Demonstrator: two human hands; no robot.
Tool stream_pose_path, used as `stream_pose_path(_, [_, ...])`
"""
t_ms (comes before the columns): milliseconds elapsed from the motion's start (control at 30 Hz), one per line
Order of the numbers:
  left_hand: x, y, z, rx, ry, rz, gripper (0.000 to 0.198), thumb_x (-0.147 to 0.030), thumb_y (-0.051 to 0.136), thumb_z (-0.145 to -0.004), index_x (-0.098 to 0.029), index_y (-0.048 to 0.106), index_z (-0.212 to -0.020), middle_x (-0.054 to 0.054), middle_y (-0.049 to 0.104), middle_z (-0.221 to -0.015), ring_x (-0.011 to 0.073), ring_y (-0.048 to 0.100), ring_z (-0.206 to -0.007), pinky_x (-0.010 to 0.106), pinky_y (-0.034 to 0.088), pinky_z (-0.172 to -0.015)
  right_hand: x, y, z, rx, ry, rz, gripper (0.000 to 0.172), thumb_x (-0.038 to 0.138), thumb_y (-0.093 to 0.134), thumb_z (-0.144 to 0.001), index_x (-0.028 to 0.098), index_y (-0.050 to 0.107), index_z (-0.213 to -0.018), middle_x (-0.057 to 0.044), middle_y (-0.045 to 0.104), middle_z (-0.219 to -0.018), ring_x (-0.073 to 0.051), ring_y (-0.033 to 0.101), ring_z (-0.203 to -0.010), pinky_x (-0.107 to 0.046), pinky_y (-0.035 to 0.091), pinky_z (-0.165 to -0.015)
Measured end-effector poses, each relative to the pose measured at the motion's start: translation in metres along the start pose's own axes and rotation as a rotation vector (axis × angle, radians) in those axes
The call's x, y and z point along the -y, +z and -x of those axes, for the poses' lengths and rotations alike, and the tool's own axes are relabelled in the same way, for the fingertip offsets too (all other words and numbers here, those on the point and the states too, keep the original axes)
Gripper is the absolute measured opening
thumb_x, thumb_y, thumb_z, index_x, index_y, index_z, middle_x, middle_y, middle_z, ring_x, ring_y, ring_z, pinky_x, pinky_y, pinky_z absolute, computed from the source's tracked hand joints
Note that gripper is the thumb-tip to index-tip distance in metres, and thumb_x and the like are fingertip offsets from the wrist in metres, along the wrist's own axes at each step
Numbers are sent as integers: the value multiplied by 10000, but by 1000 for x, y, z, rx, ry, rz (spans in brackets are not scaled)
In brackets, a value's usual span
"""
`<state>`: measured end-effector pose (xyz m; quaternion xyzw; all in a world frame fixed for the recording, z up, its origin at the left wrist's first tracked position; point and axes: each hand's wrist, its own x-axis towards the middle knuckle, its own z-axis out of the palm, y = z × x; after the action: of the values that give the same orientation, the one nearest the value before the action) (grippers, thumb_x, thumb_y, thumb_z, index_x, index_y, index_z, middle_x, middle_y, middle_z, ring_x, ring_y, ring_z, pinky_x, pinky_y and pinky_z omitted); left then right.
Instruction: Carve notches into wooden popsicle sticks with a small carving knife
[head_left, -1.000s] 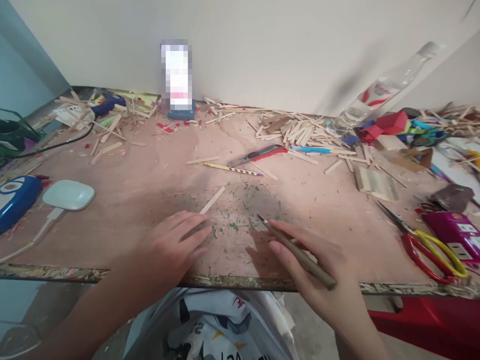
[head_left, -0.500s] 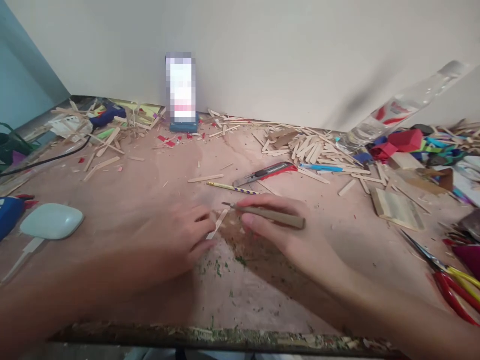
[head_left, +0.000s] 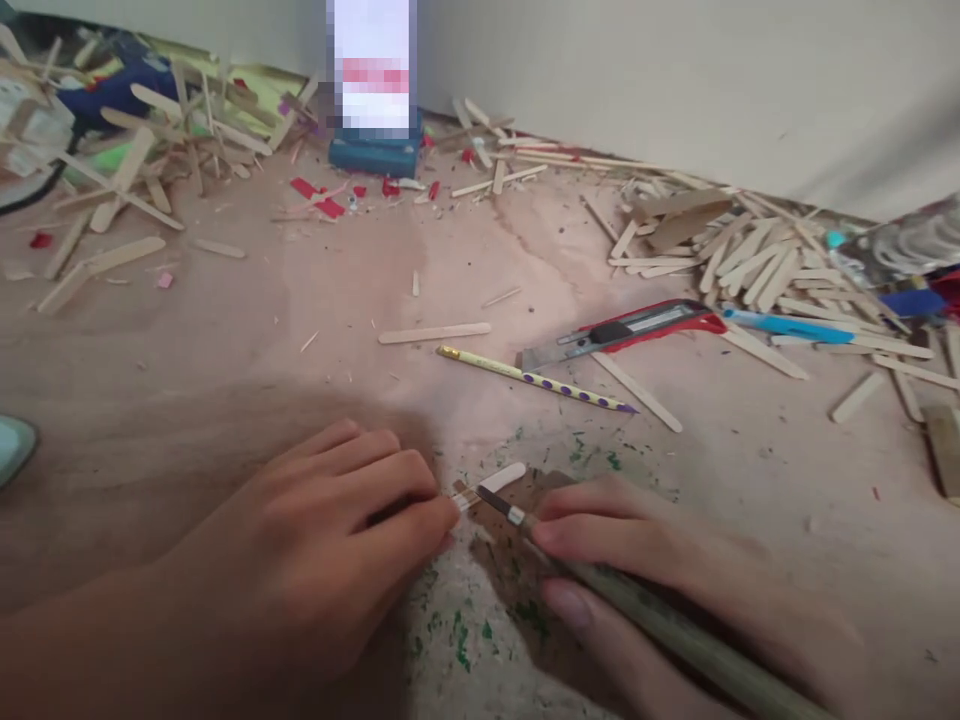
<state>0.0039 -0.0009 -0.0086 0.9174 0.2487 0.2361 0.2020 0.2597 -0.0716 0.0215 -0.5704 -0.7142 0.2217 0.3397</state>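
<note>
My left hand lies on the tabletop with its fingertips pinching down one end of a pale wooden craft stick. My right hand grips a thin paintbrush with an olive handle. The dark bristle tip touches the stick just beside my left fingertips, where brown streaks show on the wood. Green paint specks dot the tabletop under and around both hands.
A yellow pencil with purple dots and a red utility knife lie just beyond my hands. Several craft sticks are piled at the back right and back left. A blue-based stand stands by the wall. A blue pen lies right.
The view has come much closer to the table. My hands have drawn together over the stick, the left now pinning it and the brush tip now touching it.
</note>
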Motion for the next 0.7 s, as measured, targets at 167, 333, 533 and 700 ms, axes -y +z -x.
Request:
stream_pose_path(167, [-13, 1, 6, -38, -46, 72, 189, -197, 540, -1072, -264, 714, -1045, -8, 755, -939, 165, 680, -789, 339, 551, -791, 3, -3, 0, 22, 85, 7, 173, 323, 746, -976, 401, 781, -1127, -15, 835, -1020, -269, 827, -843, -372, 732, -717])
stream_pose_path(333, [-18, 1, 12, 14, 75, 8, 152, -220, 623, -1030, -300, 753, -1031, -25, 755, -927, 169, 737, -859, 348, 632, -952, -4, -1, -3, 34, 57, -66, 194, 319, 743, -967, 400, 785, -1138, -9, 835, -1017, -268, 816, -790, -378, 727, -697])
stream_pose_path(533, [-14, -3, 11, 0, 55, -78, 174, -245, 592, -1063, -307, 755, -1051, -13, 760, -941, 197, 751, -926, 394, 638, -1000, -7, 1, -4, 4, 41, -84, 157, 322, 731, -985, 392, 783, -1116, -1, 840, -1008, -242, 808, -767, -349, 708, -656])
stream_pose_path(700, [-18, 2, 2, -55, 23, -10, 222, -198, 537, -1089, -269, 742, -1044, 3, 762, -967, 181, 723, -913, 352, 607, -946, -6, -9, -9, -4, 67, 6, 107, 327, 753, -978, 365, 808, -1062, -6, 848, -984, -241, 820, -784, -328, 705, -634])
